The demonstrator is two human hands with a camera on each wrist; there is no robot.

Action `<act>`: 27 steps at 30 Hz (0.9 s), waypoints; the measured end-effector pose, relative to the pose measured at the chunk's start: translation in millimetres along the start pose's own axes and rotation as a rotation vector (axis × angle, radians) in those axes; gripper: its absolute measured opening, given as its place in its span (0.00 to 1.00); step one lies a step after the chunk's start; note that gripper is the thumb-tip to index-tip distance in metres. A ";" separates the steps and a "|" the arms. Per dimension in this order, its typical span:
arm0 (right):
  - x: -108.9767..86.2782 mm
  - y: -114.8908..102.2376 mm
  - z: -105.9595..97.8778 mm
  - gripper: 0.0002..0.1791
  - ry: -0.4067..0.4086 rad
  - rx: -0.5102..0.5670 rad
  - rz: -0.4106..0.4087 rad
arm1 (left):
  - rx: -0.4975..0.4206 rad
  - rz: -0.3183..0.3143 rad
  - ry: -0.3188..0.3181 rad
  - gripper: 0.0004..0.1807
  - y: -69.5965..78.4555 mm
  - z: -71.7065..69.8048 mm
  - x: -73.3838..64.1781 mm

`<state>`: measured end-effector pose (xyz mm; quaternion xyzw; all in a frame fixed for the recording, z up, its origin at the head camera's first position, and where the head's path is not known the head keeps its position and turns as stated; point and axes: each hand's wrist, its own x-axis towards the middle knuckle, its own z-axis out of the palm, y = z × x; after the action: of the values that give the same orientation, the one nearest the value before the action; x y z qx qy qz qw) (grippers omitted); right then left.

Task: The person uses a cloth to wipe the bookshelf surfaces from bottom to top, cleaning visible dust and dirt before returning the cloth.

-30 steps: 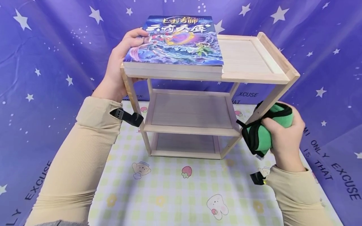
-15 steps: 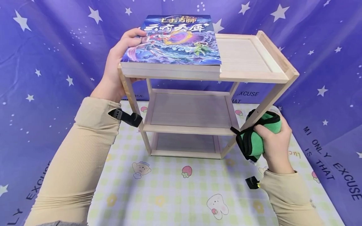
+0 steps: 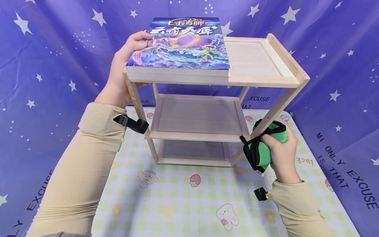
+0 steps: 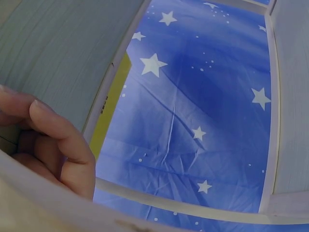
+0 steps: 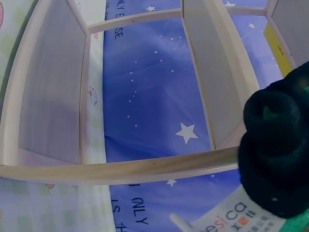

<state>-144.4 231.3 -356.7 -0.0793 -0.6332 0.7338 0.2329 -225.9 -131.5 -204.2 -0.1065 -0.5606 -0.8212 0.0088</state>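
A three-tier wooden shelf rack [image 3: 254,59] stands upright on the table. On the left part of its top tier lies a thick book [image 3: 189,49] with a blue illustrated cover. My left hand [image 3: 118,65] grips the rack's top left end, digits over the book's left edge; its curled fingers [image 4: 67,140] show under the top board in the left wrist view. My right hand [image 3: 284,158] grips a folded green cloth [image 3: 263,153] with black edging, pressed around the rack's front right leg. In the right wrist view a printed white label [image 5: 241,217] hangs from the cloth.
The lower two tiers sit under the top one, the middle tier [image 3: 198,115] facing me. A checked tablecloth [image 3: 177,204] with cartoon prints covers the table. A purple curtain [image 3: 59,49] with white stars hangs behind and at both sides.
My right hand has slid down and to the left along the front right leg with the green cloth. My left hand keeps its grip at the top left end; the rack has barely shifted.
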 end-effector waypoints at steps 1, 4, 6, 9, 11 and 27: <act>-0.2 0.2 0.0 0.19 0.001 -0.003 0.005 | 0.000 -0.001 0.000 0.11 0.1 -0.1 -0.1; -0.8 0.3 0.1 0.19 0.003 -0.003 0.026 | 0.002 0.001 -0.002 0.10 0.0 -0.4 0.1; -1.5 -0.2 0.0 0.20 0.010 -0.007 0.039 | 0.012 0.001 -0.003 0.10 -0.2 -0.6 0.0; -2.0 -2.9 -0.6 0.21 0.019 0.006 0.030 | 0.034 0.002 -0.009 0.10 -0.8 -0.9 -0.3; -1.4 -6.7 -0.3 0.22 0.027 0.036 0.007 | 0.053 0.001 -0.007 0.10 -0.9 -1.1 -0.6; 12.5 -63.8 23.7 0.29 0.153 0.555 -0.264 | 0.042 0.003 -0.002 0.10 -0.4 -1.3 0.1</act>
<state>-149.8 221.4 -288.4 0.0150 -0.3941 0.8340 0.3858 -226.3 -132.5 -205.0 -0.1081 -0.5775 -0.8091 0.0115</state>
